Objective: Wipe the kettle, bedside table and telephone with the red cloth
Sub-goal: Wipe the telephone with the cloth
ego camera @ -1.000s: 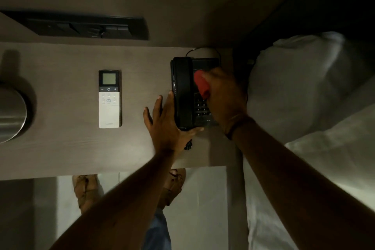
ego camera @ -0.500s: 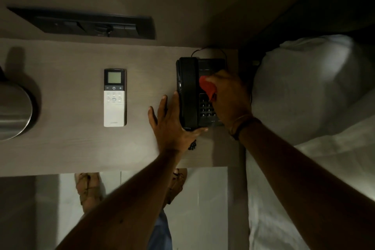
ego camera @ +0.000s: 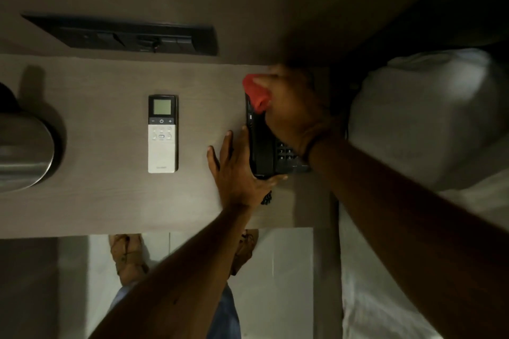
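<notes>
A black telephone [ego camera: 261, 146] lies at the right end of the wooden bedside table [ego camera: 110, 201]. My left hand [ego camera: 237, 170] presses against the phone's left side and near corner, fingers spread and thumb hooked under its front edge. My right hand [ego camera: 289, 107] is bunched around the red cloth [ego camera: 254, 92] and rests it on the far end of the handset, covering most of the keypad. The steel kettle [ego camera: 22, 154] stands at the table's left edge, partly cut off by the frame.
A white remote control [ego camera: 162, 133] lies mid-table. A dark switch and socket panel [ego camera: 132, 36] sits on the wall behind. A white pillow [ego camera: 429, 118] and bed linen fill the right side. My sandalled feet [ego camera: 126, 256] show on the pale floor below the table edge.
My right hand has slid the red cloth from the middle of the phone toward its far end. My left hand has stayed braced against the phone's left side.
</notes>
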